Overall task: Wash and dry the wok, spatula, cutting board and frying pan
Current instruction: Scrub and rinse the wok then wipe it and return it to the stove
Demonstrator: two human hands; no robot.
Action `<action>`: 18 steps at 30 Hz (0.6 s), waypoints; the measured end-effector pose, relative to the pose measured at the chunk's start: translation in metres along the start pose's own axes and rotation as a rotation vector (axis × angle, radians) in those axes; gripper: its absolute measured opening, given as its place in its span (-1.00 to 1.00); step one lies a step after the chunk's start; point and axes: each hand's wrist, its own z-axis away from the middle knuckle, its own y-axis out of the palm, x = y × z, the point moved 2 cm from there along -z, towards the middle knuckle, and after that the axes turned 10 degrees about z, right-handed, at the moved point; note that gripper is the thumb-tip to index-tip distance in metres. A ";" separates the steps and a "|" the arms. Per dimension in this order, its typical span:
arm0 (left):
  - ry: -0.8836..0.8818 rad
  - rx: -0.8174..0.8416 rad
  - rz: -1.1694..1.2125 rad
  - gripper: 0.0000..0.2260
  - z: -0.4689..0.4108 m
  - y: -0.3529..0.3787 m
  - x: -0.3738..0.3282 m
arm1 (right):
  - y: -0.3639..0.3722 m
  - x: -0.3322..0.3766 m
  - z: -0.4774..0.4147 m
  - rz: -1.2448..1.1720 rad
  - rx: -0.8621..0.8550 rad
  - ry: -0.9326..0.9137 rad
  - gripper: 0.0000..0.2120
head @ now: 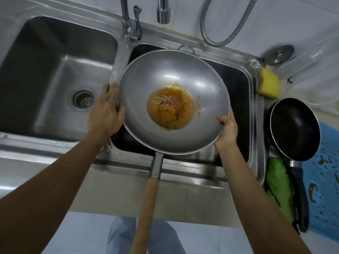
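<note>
Facing up, wok [174, 74] aims handle [147, 200] toward the person [117, 233].

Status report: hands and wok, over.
Left hand flat against wok. Right hand grips it. Wok over right basin, orange residue inside. Nothing in the way.

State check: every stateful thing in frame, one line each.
wok: held above the right basin, orange-brown residue pooled in its bottom, unwashed.
left hand: flat, fingers straight against the wok's left rim.
right hand: grips the wok's right rim, thumb over the edge.
frying pan: upright, right of that basin, untouched.
sponge: lying by the sink rim, unused.
faucet: no water running.
</note>
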 end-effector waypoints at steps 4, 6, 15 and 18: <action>-0.008 0.044 -0.030 -0.43 -0.001 -0.001 -0.001 | -0.003 0.012 0.013 -0.056 -0.043 -0.012 -0.39; -0.022 0.078 -0.028 -0.45 -0.001 -0.004 -0.006 | -0.002 0.026 0.021 -0.081 -0.068 -0.031 -0.36; -0.046 0.362 0.218 -0.35 0.072 -0.025 -0.081 | 0.014 0.131 0.092 -0.034 -0.225 -0.291 -0.35; -0.091 0.596 0.370 -0.30 0.100 -0.032 -0.117 | 0.037 0.155 0.114 0.043 -0.270 -0.348 -0.35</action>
